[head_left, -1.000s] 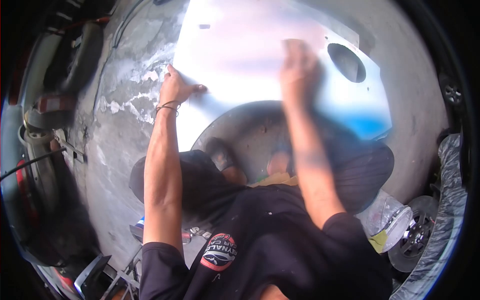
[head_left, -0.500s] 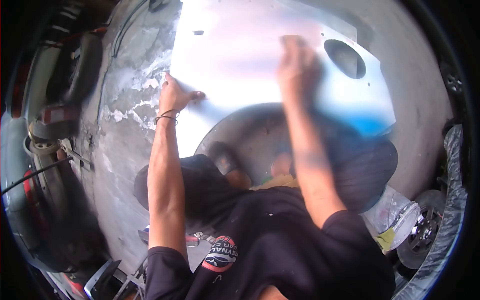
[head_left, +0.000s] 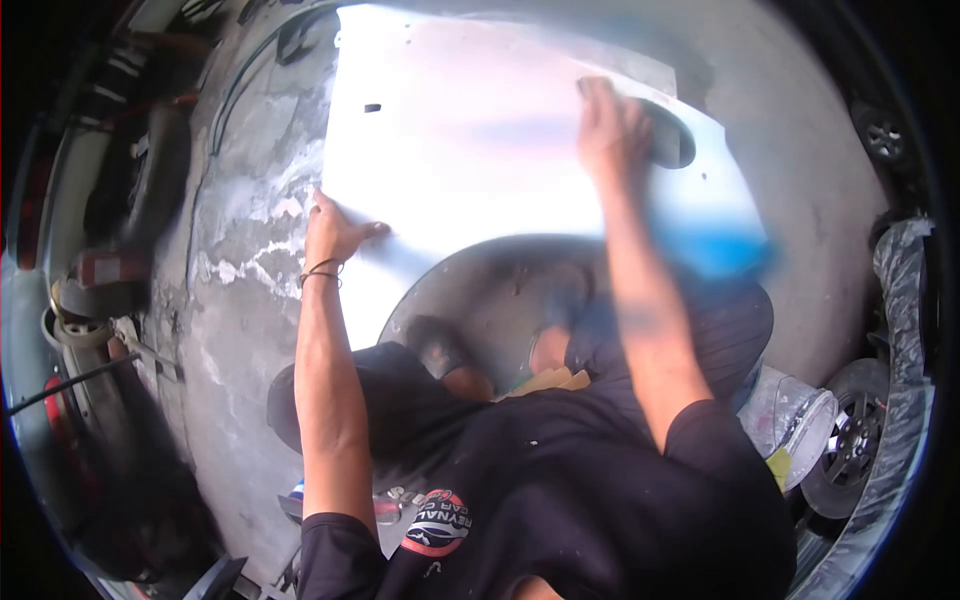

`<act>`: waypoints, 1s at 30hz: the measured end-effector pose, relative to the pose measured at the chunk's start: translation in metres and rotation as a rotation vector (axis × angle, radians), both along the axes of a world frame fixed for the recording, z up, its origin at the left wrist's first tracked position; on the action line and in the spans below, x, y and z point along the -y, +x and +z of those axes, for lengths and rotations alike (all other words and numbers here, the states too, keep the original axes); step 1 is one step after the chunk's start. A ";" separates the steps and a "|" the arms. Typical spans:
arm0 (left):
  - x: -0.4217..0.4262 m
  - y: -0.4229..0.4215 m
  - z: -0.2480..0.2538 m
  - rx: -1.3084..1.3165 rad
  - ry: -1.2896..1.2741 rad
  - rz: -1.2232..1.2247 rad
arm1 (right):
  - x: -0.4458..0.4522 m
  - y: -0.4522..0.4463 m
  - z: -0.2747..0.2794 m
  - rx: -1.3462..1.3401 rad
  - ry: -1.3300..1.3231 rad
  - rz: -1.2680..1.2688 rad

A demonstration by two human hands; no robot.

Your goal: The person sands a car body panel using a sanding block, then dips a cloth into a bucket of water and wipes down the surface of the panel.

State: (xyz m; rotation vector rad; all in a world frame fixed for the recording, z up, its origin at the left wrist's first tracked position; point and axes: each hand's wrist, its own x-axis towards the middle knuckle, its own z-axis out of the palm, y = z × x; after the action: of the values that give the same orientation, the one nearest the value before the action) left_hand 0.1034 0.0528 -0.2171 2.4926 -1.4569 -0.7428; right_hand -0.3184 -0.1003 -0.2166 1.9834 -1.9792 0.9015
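A large white panel [head_left: 440, 175], with a curved cut-out at its lower edge and an oval hole at the right, lies in front of my body. At its left edge is my left hand [head_left: 335, 232], thumb over the face and the other fingers at or behind the rim. My right hand [head_left: 612, 130] is on the panel's upper right, just left of the oval hole [head_left: 675, 138]. Its fingers are bent and pressed together, slightly blurred; whatever is under them is hidden. Blue colour [head_left: 715, 250] shows at the panel's lower right.
Car parts [head_left: 90, 260] crowd the left side. To the lower right are a clear plastic container [head_left: 800, 425], a wheel [head_left: 855, 440] and grey plastic sheeting [head_left: 905, 290]. My feet are inside the cut-out. Yellowish paper-like pieces [head_left: 555, 380] lie near my lap.
The panel and my left hand appear lower and slightly left as the view shifts. My right hand has moved right across the panel, closer to the oval hole.
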 end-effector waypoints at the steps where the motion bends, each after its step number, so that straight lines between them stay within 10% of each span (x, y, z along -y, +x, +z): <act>1: 0.003 -0.002 0.000 -0.001 -0.012 -0.012 | -0.008 0.014 0.001 0.060 0.061 0.024; 7: -0.003 -0.003 0.001 0.075 -0.014 -0.031 | -0.063 0.054 -0.018 0.063 0.008 0.357; 30: -0.006 -0.012 0.015 0.071 -0.007 -0.001 | -0.036 -0.012 0.002 -0.098 -0.067 0.150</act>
State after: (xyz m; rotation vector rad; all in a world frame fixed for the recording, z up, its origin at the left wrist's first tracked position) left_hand 0.0911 0.0586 -0.2019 2.5382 -1.4805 -0.6545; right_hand -0.3307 -0.0639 -0.2143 2.1175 -1.7445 0.8723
